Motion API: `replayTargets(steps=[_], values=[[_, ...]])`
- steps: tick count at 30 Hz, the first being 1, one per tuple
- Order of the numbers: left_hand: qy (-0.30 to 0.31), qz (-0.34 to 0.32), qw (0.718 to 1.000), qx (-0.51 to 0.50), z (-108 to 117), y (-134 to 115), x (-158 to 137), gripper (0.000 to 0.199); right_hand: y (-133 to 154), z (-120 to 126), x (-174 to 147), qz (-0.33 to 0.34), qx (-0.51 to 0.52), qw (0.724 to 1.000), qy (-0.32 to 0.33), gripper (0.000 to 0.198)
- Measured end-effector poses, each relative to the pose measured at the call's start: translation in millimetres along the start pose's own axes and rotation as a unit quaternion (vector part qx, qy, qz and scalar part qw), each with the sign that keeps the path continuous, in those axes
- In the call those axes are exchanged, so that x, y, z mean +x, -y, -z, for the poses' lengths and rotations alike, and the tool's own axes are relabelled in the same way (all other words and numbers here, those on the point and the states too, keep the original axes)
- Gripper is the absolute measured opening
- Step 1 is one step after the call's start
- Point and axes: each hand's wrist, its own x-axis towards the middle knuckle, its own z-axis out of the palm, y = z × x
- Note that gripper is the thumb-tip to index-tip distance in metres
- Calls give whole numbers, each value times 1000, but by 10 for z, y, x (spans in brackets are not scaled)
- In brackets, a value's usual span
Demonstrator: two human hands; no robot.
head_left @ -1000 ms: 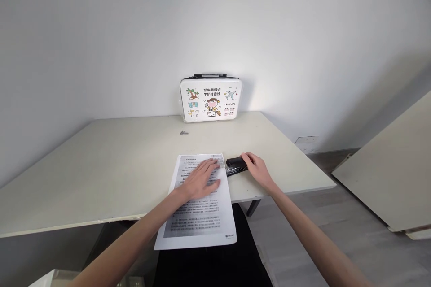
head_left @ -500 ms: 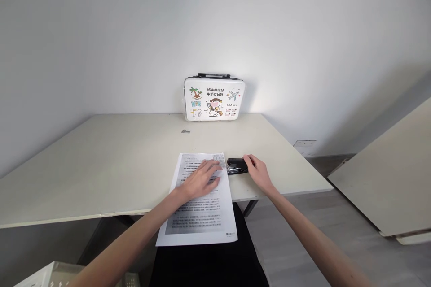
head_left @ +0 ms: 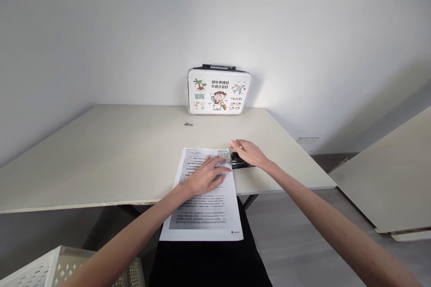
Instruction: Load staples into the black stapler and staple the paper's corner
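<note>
A printed sheet of paper [head_left: 204, 233] lies over the front edge of the table, its lower part overhanging; whether there is more than one sheet I cannot tell. My left hand [head_left: 207, 175] rests flat on its upper half, fingers spread. At the paper's upper right edge sits a black stapler [head_left: 237, 160], its near end touching or overlapping the sheet's corner. My right hand [head_left: 248, 152] is closed over the top of the stapler, fingers together and pointing left. The palm hides most of the stapler's upper arm.
A small strip of staples [head_left: 188, 124] lies further back on the white table [head_left: 117, 157]. Against the wall stands a white cartoon-printed case [head_left: 218, 92] with a black handle. A white perforated basket [head_left: 43, 269] is at lower left, below the table. Another white panel [head_left: 393, 179] stands at right.
My right hand has shifted from the stapler's right end to over its top, further left. The left hand stays on the paper. The view has tilted slightly.
</note>
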Motion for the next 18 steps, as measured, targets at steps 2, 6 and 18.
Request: replayTargets(steps=[2,6,18], values=[[11,7,1000,5,-17,-19,0,36,40,-10,-13,-2,-29,999,30,58],[36,24,999,17,-24,-40,-6,42,121,8,-62,-14,-68,995,74,60],[32,33,997,57,-75,-62,-20,44,254,55,-83,-46,-118,985,116,49]])
